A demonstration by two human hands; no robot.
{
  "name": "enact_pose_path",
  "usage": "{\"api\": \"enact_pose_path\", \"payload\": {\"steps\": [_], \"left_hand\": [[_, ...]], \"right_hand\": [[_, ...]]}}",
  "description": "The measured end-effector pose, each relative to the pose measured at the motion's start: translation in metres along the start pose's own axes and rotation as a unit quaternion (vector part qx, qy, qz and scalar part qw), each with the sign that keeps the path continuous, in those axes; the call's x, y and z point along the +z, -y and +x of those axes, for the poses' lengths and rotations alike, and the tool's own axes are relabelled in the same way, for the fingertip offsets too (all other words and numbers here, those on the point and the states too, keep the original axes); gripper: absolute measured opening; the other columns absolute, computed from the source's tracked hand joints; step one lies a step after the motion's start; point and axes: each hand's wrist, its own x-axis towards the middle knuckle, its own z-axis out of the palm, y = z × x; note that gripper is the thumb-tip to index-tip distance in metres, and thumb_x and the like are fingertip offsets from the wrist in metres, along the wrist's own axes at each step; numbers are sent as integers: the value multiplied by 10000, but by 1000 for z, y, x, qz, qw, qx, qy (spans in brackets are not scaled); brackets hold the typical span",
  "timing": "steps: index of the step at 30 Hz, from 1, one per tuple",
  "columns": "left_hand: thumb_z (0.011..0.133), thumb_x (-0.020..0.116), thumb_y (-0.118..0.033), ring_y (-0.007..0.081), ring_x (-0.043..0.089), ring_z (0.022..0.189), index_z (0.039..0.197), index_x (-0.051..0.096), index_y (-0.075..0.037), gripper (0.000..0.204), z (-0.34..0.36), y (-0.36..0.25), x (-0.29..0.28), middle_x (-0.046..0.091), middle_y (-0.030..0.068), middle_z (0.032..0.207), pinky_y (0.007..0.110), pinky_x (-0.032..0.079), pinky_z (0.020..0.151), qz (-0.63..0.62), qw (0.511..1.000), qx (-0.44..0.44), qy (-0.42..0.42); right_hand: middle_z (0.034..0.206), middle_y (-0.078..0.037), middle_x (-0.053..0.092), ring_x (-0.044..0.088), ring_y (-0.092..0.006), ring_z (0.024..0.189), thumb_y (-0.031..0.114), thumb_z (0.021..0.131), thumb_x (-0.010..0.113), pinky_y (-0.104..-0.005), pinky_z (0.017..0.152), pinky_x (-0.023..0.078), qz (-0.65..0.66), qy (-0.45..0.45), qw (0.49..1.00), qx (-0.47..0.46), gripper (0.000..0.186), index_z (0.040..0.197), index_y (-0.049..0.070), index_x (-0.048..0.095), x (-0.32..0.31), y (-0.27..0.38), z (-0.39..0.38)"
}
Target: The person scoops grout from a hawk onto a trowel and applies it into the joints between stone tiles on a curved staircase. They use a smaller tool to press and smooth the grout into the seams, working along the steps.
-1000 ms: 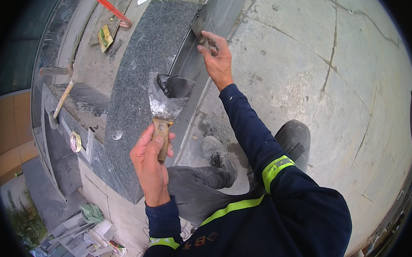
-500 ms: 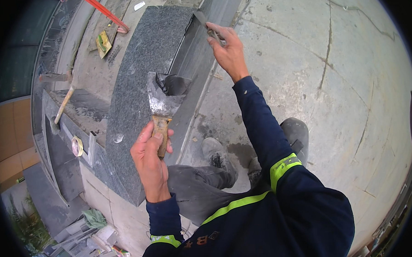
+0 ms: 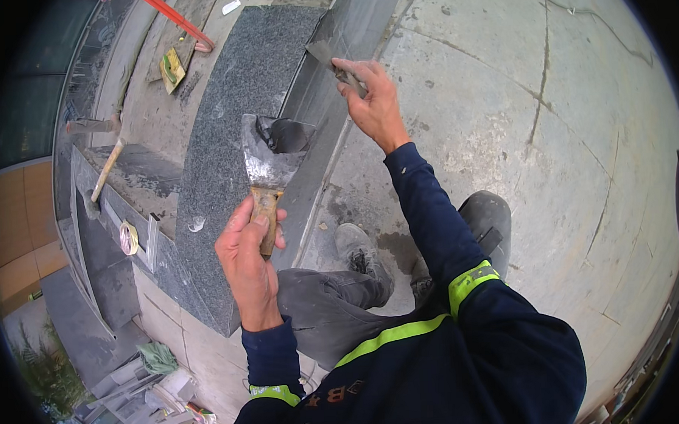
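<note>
1. Nearest, our left hand (image 3: 249,265) is closed around the wooden handle of a wide putty knife (image 3: 260,168), thumb laid along it, blade pointing away from us over the slab's edge.
2. Dark, glossy paste (image 3: 285,135) clings to that blade's right side.
3. Below, our work shoe (image 3: 359,253) stands on the concrete floor (image 3: 520,174).
4. Further out, our right hand (image 3: 378,104) pinches a narrower putty knife (image 3: 320,52) between thumb and fingers; its blade is at the edge of the curved grey granite slab (image 3: 222,118), though we cannot tell whether it touches.
5. Left of the slab we see a tape roll (image 3: 134,238), then a wooden-handled mallet (image 3: 107,170).
6. Beyond lies a yellow-and-green pad (image 3: 171,71), near an orange-red strap (image 3: 173,21).
</note>
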Motion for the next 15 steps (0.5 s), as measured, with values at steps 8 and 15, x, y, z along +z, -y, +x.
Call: {"api": "enact_pose_path", "payload": {"steps": [8, 15], "left_hand": [[1050, 643, -107, 132, 641, 753, 1479, 623, 180, 517, 1, -2, 3, 792, 216, 1090, 268, 522, 713, -13, 1000, -2, 0], [1044, 644, -100, 127, 634, 746, 1507, 591, 190, 549, 6, 0, 0, 799, 190, 1059, 263, 514, 714, -11, 1000, -2, -11]], "right_hand": [[1252, -112, 721, 697, -284, 1158, -27, 924, 774, -373, 988, 561, -14, 75, 997, 1, 503, 1394, 150, 790, -10, -3, -15], [1320, -101, 714, 686, -268, 1266, -38, 941, 772, -389, 1110, 554, 48, 21, 999, -10, 495, 1402, 143, 771, -8, -14, -18]]}}
